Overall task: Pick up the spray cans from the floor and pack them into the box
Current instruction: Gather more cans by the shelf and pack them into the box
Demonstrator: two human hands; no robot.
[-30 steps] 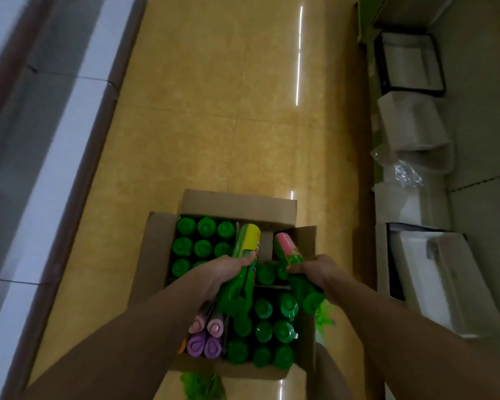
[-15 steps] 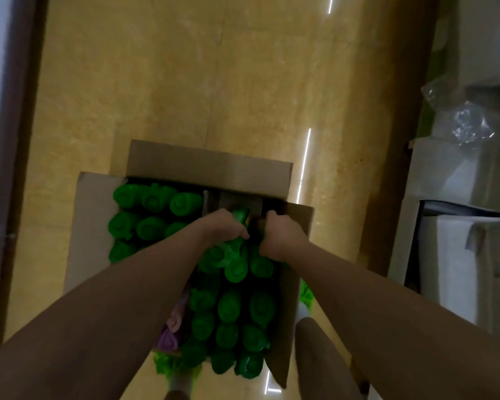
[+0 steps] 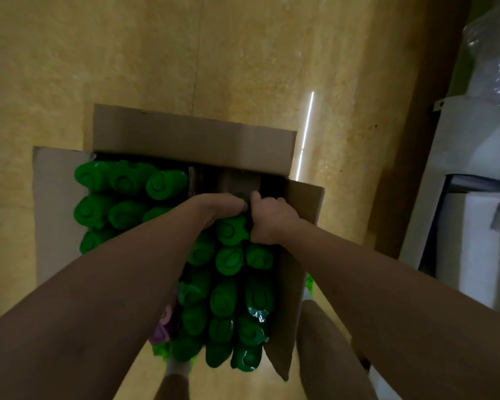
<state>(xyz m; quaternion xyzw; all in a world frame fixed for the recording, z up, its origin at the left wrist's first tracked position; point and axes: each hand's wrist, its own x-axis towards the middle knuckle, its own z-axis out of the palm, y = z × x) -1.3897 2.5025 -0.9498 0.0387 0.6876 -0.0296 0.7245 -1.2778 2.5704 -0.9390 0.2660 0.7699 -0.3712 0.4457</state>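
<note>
Both bare forearms reach forward and down into the open brown cardboard box (image 3: 194, 140), the hands meeting knuckle to knuckle over its far right section. The left hand (image 3: 217, 206) and right hand (image 3: 272, 219) are both curled with fingers turned downward; what each fist closes on is hidden beneath the fingers and cannot be told. The green-capped spray cans (image 3: 228, 259) stand upright in the box, long axes vertical, caps pointing up toward the camera, packed in close rows touching one another. A second block of them fills the far left section, and pink- and purple-capped cans (image 3: 163, 327) show at the near left, partly behind the left forearm. The box rests on the yellow tiled floor (image 3: 156, 53), flaps open.
</note>
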